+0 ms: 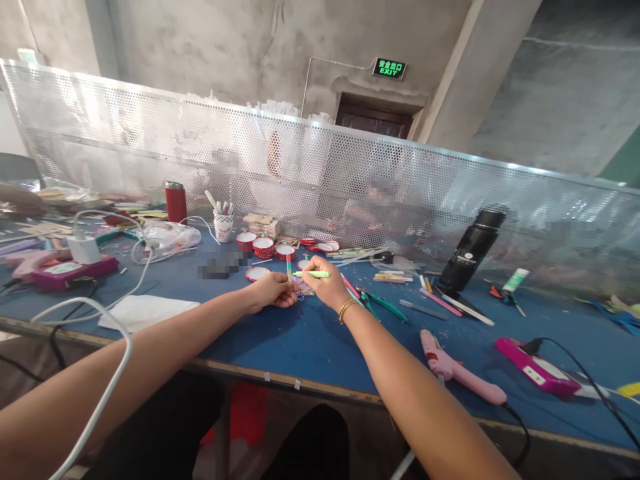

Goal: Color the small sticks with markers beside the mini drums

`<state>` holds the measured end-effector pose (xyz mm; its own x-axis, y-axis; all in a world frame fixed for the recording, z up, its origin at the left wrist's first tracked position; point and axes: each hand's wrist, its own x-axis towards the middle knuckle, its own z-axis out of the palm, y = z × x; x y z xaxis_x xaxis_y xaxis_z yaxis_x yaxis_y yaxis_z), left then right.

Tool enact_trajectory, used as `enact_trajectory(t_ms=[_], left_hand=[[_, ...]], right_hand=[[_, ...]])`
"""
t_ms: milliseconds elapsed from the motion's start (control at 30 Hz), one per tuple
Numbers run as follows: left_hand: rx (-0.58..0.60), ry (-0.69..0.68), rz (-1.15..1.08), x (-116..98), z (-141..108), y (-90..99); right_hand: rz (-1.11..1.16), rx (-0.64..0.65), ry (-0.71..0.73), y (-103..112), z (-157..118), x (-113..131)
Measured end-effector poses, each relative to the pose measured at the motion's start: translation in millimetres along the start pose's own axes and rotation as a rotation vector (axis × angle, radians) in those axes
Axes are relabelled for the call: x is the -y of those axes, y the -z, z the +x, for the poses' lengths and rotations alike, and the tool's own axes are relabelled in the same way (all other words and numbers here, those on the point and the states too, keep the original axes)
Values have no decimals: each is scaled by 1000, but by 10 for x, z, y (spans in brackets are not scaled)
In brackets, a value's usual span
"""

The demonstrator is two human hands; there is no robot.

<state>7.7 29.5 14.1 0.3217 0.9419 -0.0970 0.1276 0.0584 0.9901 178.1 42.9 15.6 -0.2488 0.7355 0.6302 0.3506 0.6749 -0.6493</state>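
Right hand (326,285) over blue table (310,353); perforated screen (440,183), grey wall (200,47) behind

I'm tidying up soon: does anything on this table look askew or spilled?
The black bottle seems to lean, but the pillar behind slants likewise, so probably it's the camera. Several markers lie loose, outside the white cup. No spill stands out.
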Motion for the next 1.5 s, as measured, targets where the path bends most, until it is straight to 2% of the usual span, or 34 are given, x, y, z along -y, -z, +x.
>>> enact_trajectory(t_ms=[1500], left_hand=[[6, -4, -14, 31, 38, 15]], right_hand=[[33, -3, 11, -13, 5, -25]])
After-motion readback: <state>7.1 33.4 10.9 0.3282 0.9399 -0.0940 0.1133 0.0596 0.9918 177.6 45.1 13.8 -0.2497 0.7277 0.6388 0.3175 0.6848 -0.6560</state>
